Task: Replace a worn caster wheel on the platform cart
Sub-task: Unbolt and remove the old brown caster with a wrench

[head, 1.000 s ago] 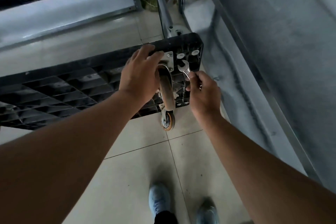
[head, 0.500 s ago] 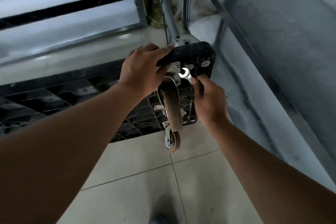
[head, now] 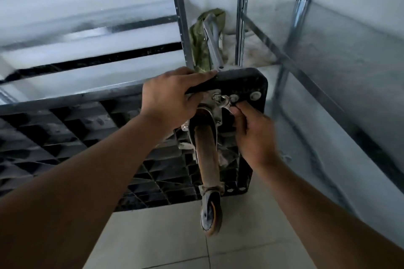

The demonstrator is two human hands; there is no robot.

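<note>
The black platform cart (head: 65, 133) stands on its side with its ribbed underside facing me. A worn orange caster wheel (head: 206, 155) in a metal fork is bolted near the cart's upper corner, and a second caster (head: 211, 217) hangs below it. My left hand (head: 170, 98) grips the cart's top edge beside the caster's mounting plate. My right hand (head: 251, 135) holds a small silver wrench (head: 223, 100), its open jaw set at a bolt on the mounting plate (head: 215, 102).
Metal shelving uprights (head: 180, 28) stand behind the cart, and another shelf frame (head: 284, 61) runs along the right. The cart's folded handle (head: 213, 43) and a green cloth (head: 197, 37) lie behind its top edge. Pale floor tiles (head: 153, 236) lie below.
My view has closed in on the caster. My left hand shifted from the wheel fork up onto the cart's edge. My right hand brought the wrench jaw onto the mounting bolt.
</note>
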